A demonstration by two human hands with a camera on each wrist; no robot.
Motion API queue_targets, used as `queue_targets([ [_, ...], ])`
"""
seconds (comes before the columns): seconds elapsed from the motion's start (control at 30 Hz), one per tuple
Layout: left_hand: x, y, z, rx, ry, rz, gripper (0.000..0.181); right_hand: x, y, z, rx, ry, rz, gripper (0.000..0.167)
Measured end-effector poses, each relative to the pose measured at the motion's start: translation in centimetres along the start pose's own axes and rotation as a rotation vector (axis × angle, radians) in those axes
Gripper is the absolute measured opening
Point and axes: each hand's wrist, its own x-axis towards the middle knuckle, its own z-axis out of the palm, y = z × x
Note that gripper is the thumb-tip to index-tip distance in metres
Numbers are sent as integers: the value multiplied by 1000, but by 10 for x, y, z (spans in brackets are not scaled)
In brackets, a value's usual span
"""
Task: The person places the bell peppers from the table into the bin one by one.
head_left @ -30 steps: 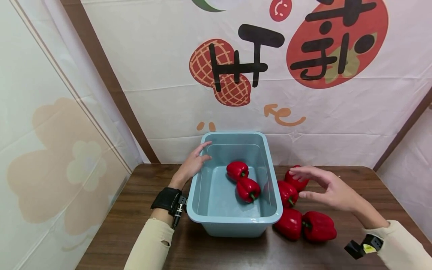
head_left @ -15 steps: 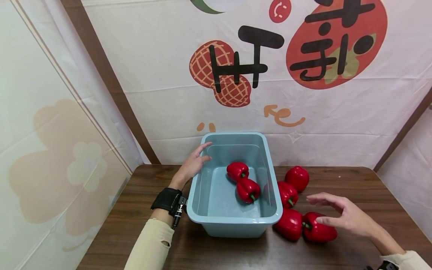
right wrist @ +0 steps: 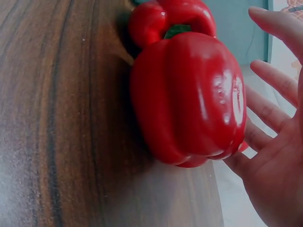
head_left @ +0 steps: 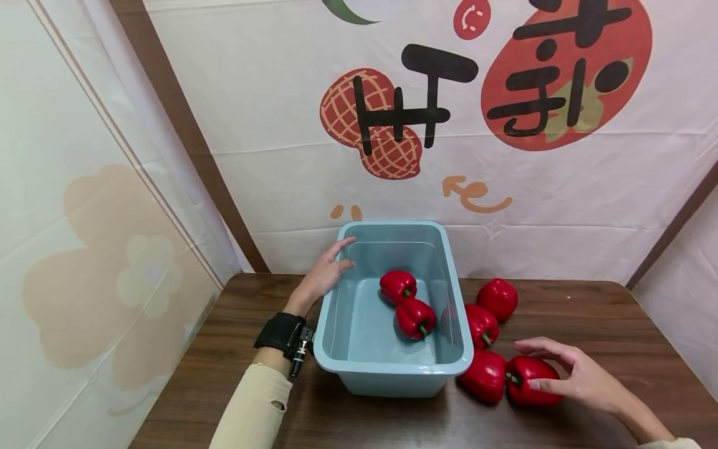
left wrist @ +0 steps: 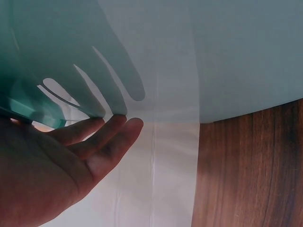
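Note:
A blue plastic tub (head_left: 392, 368) stands on the table with two red bell peppers (head_left: 415, 318) inside. My left hand (head_left: 322, 277) rests at its left rim, thumb and one finger reaching over the edge. In the left wrist view, other fingers (left wrist: 111, 142) lie nearly straight with their tips against the tub's outer wall. Over the nearest right-hand bell pepper (head_left: 530, 380) is my right hand (head_left: 583, 377), thumb and fingers spread on either side of it. The right wrist view shows that pepper (right wrist: 189, 99) beside the spread fingers, not clasped.
Against or near the tub's right side lie more red bell peppers: a near one (head_left: 485, 377), a middle one (head_left: 481, 325) and a far one (head_left: 497, 299). A printed cloth (head_left: 269, 174) hangs behind the wooden table (head_left: 594, 318).
My right hand has come down and nearer to me, from above the far peppers to the nearest right-hand one. The left hand stays at the tub's rim; the peppers lie where they were.

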Motion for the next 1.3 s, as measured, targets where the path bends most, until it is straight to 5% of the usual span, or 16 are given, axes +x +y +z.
queue_targets([
  [0.67, -1, 1, -1, 2, 4, -6, 59, -1, 10, 5, 58, -43, 64, 51],
  [0.9, 22, -33, 0, -15, 47, 33, 58, -1, 11, 4, 84, -55, 62, 51],
  [1.3, 23, -34, 0, 13, 52, 22, 58, 3, 18, 8, 139, -87, 61, 54],
])
